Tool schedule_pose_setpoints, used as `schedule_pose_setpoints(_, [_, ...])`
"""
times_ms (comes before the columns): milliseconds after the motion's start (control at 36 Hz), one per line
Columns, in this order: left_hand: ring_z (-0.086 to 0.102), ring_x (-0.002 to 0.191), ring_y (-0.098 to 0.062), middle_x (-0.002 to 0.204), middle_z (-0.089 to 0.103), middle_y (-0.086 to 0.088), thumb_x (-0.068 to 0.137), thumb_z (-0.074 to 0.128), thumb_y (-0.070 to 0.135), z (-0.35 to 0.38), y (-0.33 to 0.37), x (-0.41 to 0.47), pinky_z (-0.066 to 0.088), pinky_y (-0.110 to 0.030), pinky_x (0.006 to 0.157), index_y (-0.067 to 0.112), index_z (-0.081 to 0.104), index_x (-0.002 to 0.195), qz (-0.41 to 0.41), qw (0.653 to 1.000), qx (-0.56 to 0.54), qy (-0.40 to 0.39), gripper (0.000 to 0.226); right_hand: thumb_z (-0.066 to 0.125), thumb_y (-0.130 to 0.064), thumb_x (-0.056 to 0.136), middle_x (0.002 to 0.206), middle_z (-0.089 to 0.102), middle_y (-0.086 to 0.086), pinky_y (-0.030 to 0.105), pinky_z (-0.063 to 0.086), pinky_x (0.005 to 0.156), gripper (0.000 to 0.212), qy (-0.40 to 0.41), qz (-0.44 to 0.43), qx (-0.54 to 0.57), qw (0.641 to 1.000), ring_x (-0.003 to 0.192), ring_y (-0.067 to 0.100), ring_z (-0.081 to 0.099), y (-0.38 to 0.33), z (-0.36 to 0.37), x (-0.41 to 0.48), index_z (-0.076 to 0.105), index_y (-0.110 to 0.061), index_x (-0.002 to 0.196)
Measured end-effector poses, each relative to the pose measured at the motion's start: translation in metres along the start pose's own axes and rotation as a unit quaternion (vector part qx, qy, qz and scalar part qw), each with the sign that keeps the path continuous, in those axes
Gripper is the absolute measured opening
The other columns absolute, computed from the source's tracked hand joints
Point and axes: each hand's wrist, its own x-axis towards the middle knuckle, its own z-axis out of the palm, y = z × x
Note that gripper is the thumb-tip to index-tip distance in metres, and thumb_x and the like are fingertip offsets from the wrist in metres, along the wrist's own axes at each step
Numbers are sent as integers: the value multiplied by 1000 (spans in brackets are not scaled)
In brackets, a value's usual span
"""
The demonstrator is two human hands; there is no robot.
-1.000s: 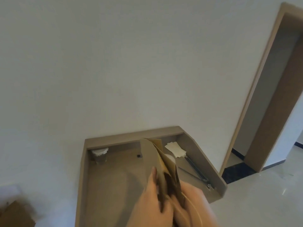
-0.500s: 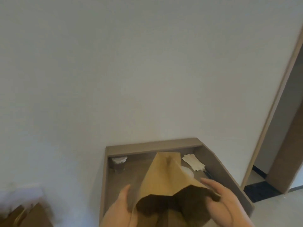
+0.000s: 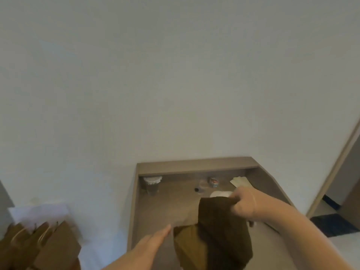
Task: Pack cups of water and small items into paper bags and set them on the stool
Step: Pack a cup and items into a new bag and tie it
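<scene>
A brown paper bag (image 3: pixel 218 236) stands open on the wooden counter (image 3: pixel 167 207), its mouth facing me. My right hand (image 3: pixel 243 205) grips the bag's far top rim. My left hand (image 3: pixel 153 241) lies flat with straight fingers beside the bag's left side, fingertips at its edge. A lidded cup of water (image 3: pixel 152 185) stands at the counter's back left corner. A small colourful item (image 3: pixel 213 181) and a clear item (image 3: pixel 202 185) sit near the back wall. A white lid or cup top (image 3: pixel 220 193) shows just behind the bag.
Folded white paper (image 3: pixel 240 183) lies at the counter's back right. Several brown paper bags with handles (image 3: pixel 39 248) stand at the lower left, by a white sheet (image 3: pixel 39 211). A doorway (image 3: pixel 342 182) opens on the right. The counter has a raised rim (image 3: pixel 194 165).
The bag has been spread open and set lower on the counter. My right hand moved up to its far rim; my left hand let go and lies flat beside it. The camera swung left.
</scene>
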Motion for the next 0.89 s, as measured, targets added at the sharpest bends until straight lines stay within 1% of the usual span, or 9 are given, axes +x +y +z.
schedule_pose_setpoints(56, [61,100,-28,111,61,-9,60,87,71,-12,11,-19,49,-32,84,21,67,111,63,995,56,-59,74,66,-24,93,90,74,11,24,58,56,6,-51,-15,-36,998,68,23,73,-8,-3,25,72,-23,94])
schedule_pose_setpoints(111, [58,75,-18,99,63,-7,54,97,56,-30,30,-25,53,-30,71,26,74,91,98,987,114,-63,53,67,-22,93,92,74,13,28,64,65,10,-86,-34,-60,994,74,28,75,-15,-2,52,74,-18,96])
schedule_pose_setpoints(167, [65,91,-6,129,63,10,35,87,70,-41,58,-23,54,-30,95,48,78,88,117,980,160,-4,58,68,-23,92,94,73,18,36,67,76,13,-125,-58,-72,988,80,32,76,-24,2,78,77,-14,95])
schedule_pose_setpoints(222, [59,120,-3,149,36,28,66,50,63,-40,68,-3,41,-27,111,81,58,91,177,938,297,-5,32,70,-26,91,97,75,22,41,68,79,16,-157,-78,-79,981,85,35,78,-35,6,105,78,-13,94])
schedule_pose_setpoints(278, [47,134,0,150,23,38,77,43,57,-14,79,-3,32,-31,120,76,61,83,225,908,353,16,27,71,-23,93,96,76,20,34,67,69,17,-181,-86,-93,975,77,32,78,-46,10,129,77,-10,100])
schedule_pose_setpoints(389, [18,150,5,153,18,39,88,60,64,24,95,31,16,-39,129,60,67,84,137,921,359,59,10,67,-23,96,87,73,14,29,63,59,24,-227,-105,-118,961,65,24,73,-62,21,172,73,-6,111])
schedule_pose_setpoints(556, [45,127,10,141,41,39,83,52,83,10,105,68,34,-31,117,47,75,69,90,931,331,125,44,68,-22,98,107,73,14,36,66,79,9,-297,-167,-136,930,89,26,75,-73,36,214,69,-17,105])
schedule_pose_setpoints(722, [37,134,10,146,32,42,78,74,71,-7,107,81,33,-33,121,45,76,76,48,918,375,123,26,68,-19,93,107,72,14,44,67,81,30,-322,-250,-177,896,93,32,76,-93,33,217,70,-10,122])
schedule_pose_setpoints(889, [20,138,27,151,14,51,72,74,67,-20,112,60,13,-4,114,43,68,94,81,903,411,94,33,67,-16,93,107,70,12,41,67,77,35,-303,-293,-197,885,86,29,74,-111,30,224,69,-13,128])
